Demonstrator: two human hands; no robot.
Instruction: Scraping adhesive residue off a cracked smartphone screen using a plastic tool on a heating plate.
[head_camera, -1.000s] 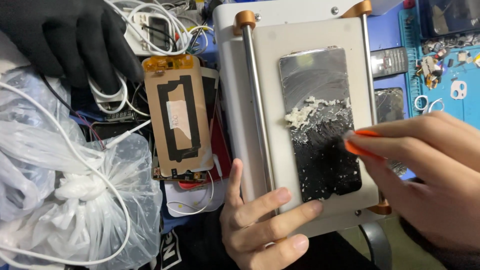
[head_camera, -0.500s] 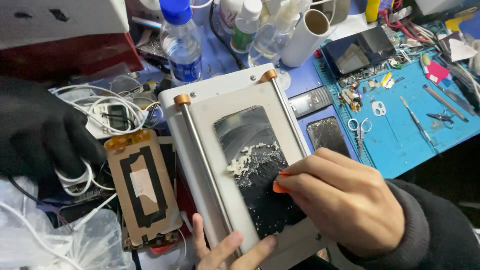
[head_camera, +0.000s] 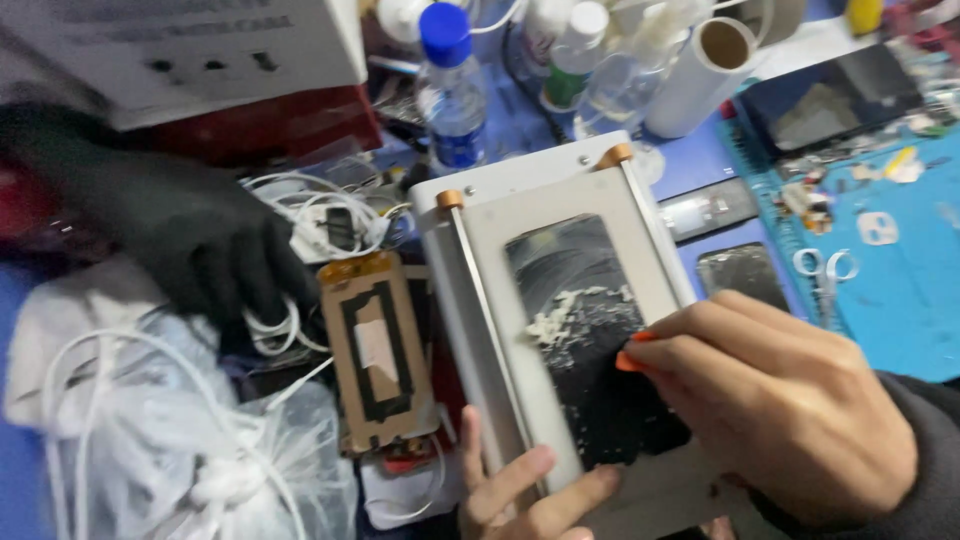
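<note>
Cluttered blue surface (head_camera: 720, 150) w/ bottles & cables: I see my right hand (head_camera: 775, 400) clenched on an orange scraper (head_camera: 632, 352), mid-panel on the dark screen (head_camera: 590, 340) atop the white plate (head_camera: 560, 300), left hand (head_camera: 520, 490) bracing the plate's edge, fingers spread—upper glue piled up, lower part prob. still to scrape.

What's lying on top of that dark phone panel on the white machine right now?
On the dark phone panel sits a ragged pile of whitish scrapings near its middle. The right hand presses an orange scraper against it and covers the panel's lower right part.
</note>
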